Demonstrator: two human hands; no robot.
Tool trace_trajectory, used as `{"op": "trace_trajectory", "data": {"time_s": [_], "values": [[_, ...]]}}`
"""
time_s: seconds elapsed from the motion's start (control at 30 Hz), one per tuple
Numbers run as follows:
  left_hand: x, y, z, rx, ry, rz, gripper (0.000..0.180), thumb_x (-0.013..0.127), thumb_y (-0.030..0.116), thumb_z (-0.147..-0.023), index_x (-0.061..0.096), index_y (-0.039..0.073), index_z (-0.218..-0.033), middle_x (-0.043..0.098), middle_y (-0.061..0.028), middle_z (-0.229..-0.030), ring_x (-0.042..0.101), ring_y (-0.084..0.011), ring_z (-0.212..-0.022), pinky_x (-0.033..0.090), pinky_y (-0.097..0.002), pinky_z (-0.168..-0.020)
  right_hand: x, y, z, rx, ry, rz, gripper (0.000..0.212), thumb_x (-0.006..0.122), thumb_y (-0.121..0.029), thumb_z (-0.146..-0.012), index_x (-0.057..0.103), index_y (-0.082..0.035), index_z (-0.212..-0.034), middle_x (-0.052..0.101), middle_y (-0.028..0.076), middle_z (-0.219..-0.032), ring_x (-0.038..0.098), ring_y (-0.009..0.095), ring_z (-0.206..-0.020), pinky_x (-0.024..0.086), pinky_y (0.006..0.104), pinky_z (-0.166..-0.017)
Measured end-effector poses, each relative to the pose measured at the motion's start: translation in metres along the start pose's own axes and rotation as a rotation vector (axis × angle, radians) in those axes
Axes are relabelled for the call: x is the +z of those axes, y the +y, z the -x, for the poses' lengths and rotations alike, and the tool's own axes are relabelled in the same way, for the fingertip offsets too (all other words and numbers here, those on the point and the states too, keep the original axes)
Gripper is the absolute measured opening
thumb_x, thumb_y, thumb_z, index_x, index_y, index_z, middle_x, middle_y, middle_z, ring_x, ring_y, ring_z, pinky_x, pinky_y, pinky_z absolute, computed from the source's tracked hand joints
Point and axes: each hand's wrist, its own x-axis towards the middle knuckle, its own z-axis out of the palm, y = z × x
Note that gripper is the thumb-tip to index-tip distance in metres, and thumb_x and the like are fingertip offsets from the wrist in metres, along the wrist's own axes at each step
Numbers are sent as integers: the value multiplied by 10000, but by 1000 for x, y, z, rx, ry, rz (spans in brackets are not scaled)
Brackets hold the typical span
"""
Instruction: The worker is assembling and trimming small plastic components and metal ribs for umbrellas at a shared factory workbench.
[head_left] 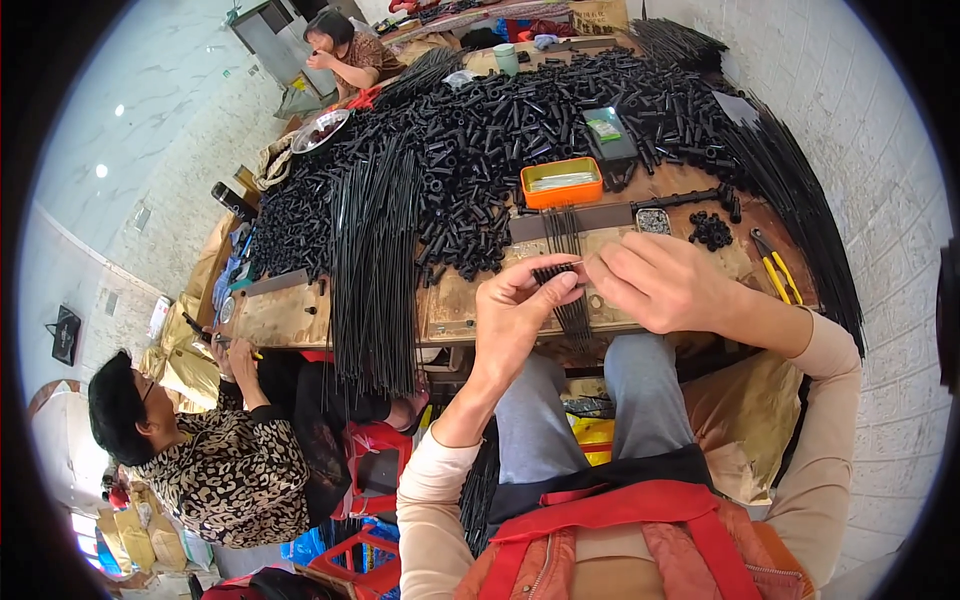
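Note:
Over the near edge of the table, my left hand (522,312) is closed on a bundle of thin black rods (573,325), its thumb pressed across them near a row of small black ends. The rods stick out above and below that hand. Close to its thumb, my right hand (655,283) is closed in a pinch. A thin pale wire seems to run from its fingertips toward the row of ends; the fingers partly hide it. Just beyond stands an orange box (562,203) with thin pale wires inside. A small tin of metal bits (653,221) sits past my right hand.
Black tubes (500,120) heap across the table. Long black rods lie in a bundle (375,260) on the left and another (800,210) on the right. Yellow-handled pliers (782,277) lie beside small black parts (711,231). One co-worker (215,450) sits at left, another (350,55) at the far end.

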Motion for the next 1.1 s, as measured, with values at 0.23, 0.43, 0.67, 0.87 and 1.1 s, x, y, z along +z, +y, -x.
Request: {"op": "trace_trajectory", "data": {"time_s": [0.23, 0.43, 0.67, 0.87, 1.1], "values": [[-5, -4, -1, 4, -18, 65, 212, 626, -21, -909, 660, -52, -1116, 701, -130, -1013, 683, -173, -935, 587, -297, -852, -2, 0, 6, 145, -5, -277, 389, 669, -54, -721, 638, 24, -1101, 606, 112, -956, 613, 239, -783, 529, 315, -635], [-4, -4, -1, -3, -20, 55, 201, 613, -13, -916, 647, -53, -1110, 691, -178, -1023, 686, -244, -979, 587, -341, -872, -9, 1, 20, 279, -56, -211, 404, 651, 26, -653, 660, 8, -1056, 596, 115, -940, 620, 261, -782, 526, 336, -632], [-5, -6, -2, -5, -80, 65, 227, 630, -13, -903, 648, -42, -1128, 691, -168, -1042, 674, -239, -1014, 578, -348, -893, -14, 4, 14, 201, 0, -185, 365, 661, 7, -646, 671, 1, -1011, 598, 102, -895, 619, 257, -744, 527, 338, -618], [-13, -8, -4, -17, -67, 77, 259, 634, -14, -899, 638, -38, -1156, 686, -172, -1068, 672, -240, -1024, 576, -346, -896, -7, 5, 9, 211, 22, -257, 355, 666, -25, -662, 674, -2, -1016, 616, 101, -928, 620, 243, -774, 529, 330, -633], [-13, -6, -2, -21, -63, 68, 279, 627, -25, -898, 632, -34, -1177, 687, -170, -1069, 670, -237, -1030, 572, -344, -902, -5, 15, 10, 6, 9, -94, 360, 671, -85, -702, 643, -4, -1052, 577, 39, -910, 582, 171, -761, 515, 271, -605]]}}
